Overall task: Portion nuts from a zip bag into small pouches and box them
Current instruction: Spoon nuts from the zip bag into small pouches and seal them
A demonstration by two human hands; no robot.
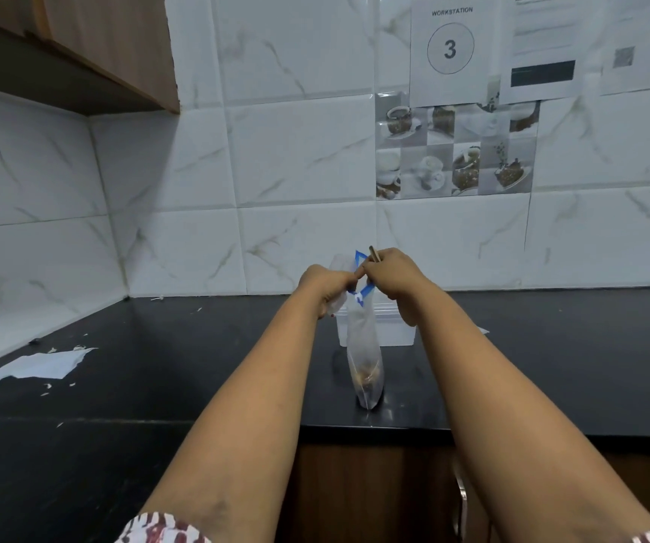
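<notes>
A glossy black stone tabletop (159, 386) is seen running into a corner, backed by walls of white marble-patterned tiles (296, 158). A brown wooden wall cabinet (112, 45) is mounted at the upper left. Printed paper sheets are fixed to the wall at the upper right, one marked "WORKSTATION 3" (450, 49), above a decorative tile panel of cups and bowls (456, 150). A torn piece of white paper (37, 366) and small white scraps are scattered on the left part of the tabletop.

A tall, narrow, clear plastic zip bag with a blue zip strip (364, 346) is held upright near the tabletop's front edge, its bottom resting on or just above the surface; which cannot be told. A small heap of brown nuts (366, 376) is seen through the film at its bottom. The bag's top is gripped from the left by the left hand (325, 286), fingers curled around bunched plastic, and pinched from the right by the right hand (390, 274), in which a thin brown stick-like object (374, 253) is also held. Just behind the bag, a translucent rectangular plastic box (394, 331) stands on the tabletop. Red-and-white patterned sleeves (159, 529) are visible at the bottom edge.
</notes>
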